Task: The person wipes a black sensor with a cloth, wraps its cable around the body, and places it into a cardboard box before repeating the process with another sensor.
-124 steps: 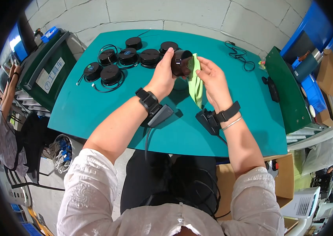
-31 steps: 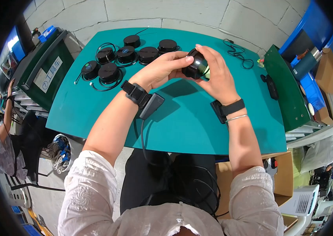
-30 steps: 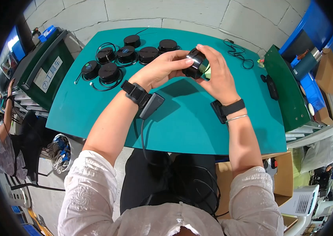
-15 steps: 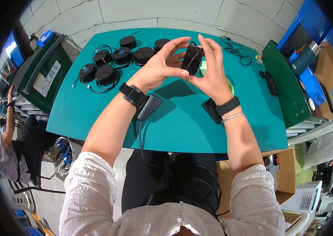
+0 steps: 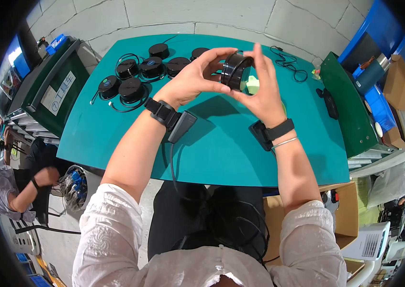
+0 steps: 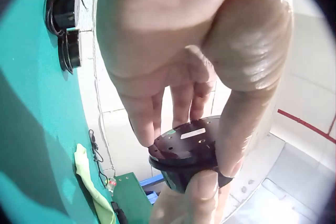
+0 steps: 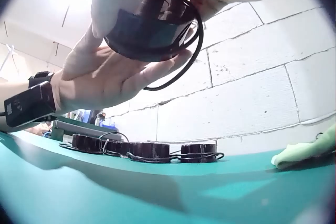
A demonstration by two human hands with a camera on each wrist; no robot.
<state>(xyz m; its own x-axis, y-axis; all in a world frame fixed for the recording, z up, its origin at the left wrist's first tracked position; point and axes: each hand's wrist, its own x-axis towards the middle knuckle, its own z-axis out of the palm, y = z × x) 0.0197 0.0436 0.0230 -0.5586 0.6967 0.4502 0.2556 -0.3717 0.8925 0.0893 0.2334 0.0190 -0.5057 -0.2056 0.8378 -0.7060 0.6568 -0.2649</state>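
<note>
Pale block wall (image 5: 164, 14) rises behind the teal tabletop (image 5: 212, 158). Above that surface is the glossy black round device with a thin cable (image 5: 233, 71), tilted with its broad side toward the fingers of both hands. The left hand (image 5: 190, 83) grips its rim between thumb and fingers, part open around it; the right hand (image 5: 265, 93) holds the other side, thumb low, fingers extended. The light green cloth (image 6: 92, 182) lies on the tabletop, to the right of the device and out of both hands, which seems to leave them free to control the device's tilt. A small white label (image 6: 192, 133) shows on its flat face. Seven similar black round units with coiled cables (image 5: 152, 67) stand left of the device, and farther left are a dark green tool cart (image 5: 61, 91) and another person's hand (image 5: 47, 177).
</note>
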